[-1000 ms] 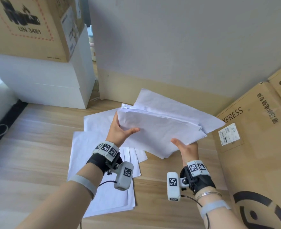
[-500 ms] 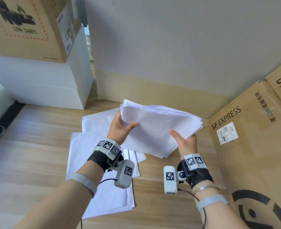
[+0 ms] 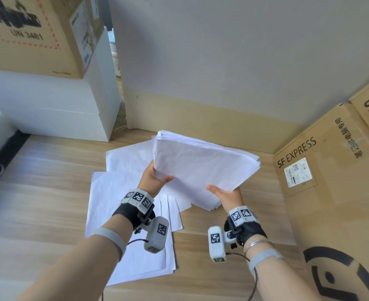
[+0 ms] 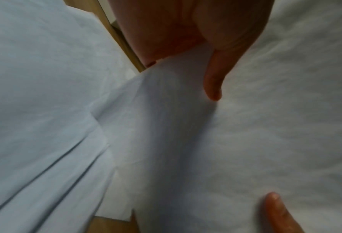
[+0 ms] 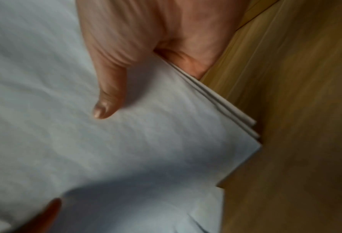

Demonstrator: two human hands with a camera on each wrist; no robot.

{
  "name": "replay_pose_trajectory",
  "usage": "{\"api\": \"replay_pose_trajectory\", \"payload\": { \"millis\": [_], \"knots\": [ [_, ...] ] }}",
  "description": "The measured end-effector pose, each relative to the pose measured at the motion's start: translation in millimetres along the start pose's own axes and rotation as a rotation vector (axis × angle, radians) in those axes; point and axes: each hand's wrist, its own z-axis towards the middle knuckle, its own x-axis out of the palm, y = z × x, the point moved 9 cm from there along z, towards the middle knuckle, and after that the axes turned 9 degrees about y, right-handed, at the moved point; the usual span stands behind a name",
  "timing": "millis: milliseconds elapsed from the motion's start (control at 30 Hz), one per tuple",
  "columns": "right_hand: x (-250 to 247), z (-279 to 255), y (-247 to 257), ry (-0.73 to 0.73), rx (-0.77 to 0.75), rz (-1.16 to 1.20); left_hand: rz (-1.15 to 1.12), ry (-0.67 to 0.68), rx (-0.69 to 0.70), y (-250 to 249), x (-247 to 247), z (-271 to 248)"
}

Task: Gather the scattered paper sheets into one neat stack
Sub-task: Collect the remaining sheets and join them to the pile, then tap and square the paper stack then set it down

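A bundle of white paper sheets (image 3: 203,166) is held above the wooden floor (image 3: 38,192), tilted, with its edges nearly flush. My left hand (image 3: 155,181) grips its left edge, thumb on top and fingers underneath. My right hand (image 3: 225,195) grips the near right corner the same way. The left wrist view shows my thumb (image 4: 213,82) lying on the top sheet (image 4: 275,110). In the right wrist view my thumb (image 5: 106,97) presses the bundle (image 5: 146,141), whose layered edges show at the corner. Several more white sheets (image 3: 122,203) lie loosely overlapped on the floor below.
A brown SF EXPRESS carton (image 3: 331,192) stands close on the right. White boxes (image 3: 48,111) with a brown carton (image 3: 33,33) on top stand at the back left. A grey wall with a beige skirting (image 3: 201,120) closes the back.
The fanned sheets in my hands have been drawn together into a tighter bundle with edges more even. Both hands stay on the bundle at about the same place.
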Motion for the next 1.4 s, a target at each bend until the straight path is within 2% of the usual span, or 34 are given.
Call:
{"api": "replay_pose_trajectory", "payload": {
  "millis": [133, 333, 433, 533, 600, 733, 833, 1000, 1133, 1200, 1300, 1400],
  "knots": [
    [-5, 4, -8, -0.023, 0.012, -0.002, 0.007, -0.060, -0.007, 7, -5, 4],
    [-1, 9, -37, -0.037, 0.153, -0.118, 0.111, -0.029, -0.071, 25, 1, 9],
    [-6, 17, -23, -0.057, 0.121, -0.147, 0.180, 0.018, -0.088, 22, -4, 18],
    [-2, 25, -11, 0.006, 0.102, -0.187, 0.157, 0.106, -0.120, 19, -9, 20],
    [6, 29, -12, 0.053, 0.109, -0.214, 0.099, 0.163, -0.161, 25, -16, 17],
    [34, 33, -23, 0.137, 0.160, -0.275, -0.270, 0.202, -0.235, 54, -31, 1],
    [61, 31, -22, 0.218, 0.152, -0.299, -0.266, 0.133, -0.214, 67, -55, -7],
    [108, 23, -21, 0.356, 0.165, -0.254, -0.082, -0.034, -0.176, 81, -105, -19],
    [125, 21, -43, 0.373, 0.254, 0.005, -0.074, -0.179, -0.154, 102, -153, -34],
    [124, 22, -53, 0.343, 0.244, -0.120, -0.064, -0.232, -0.174, 117, -177, -43],
    [122, 29, -66, 0.211, 0.163, -0.397, -0.087, -0.273, -0.211, 136, -206, -52],
    [130, 27, -72, 0.134, 0.191, -0.658, -0.086, -0.282, -0.216, 147, -223, -57]
  ]
}}
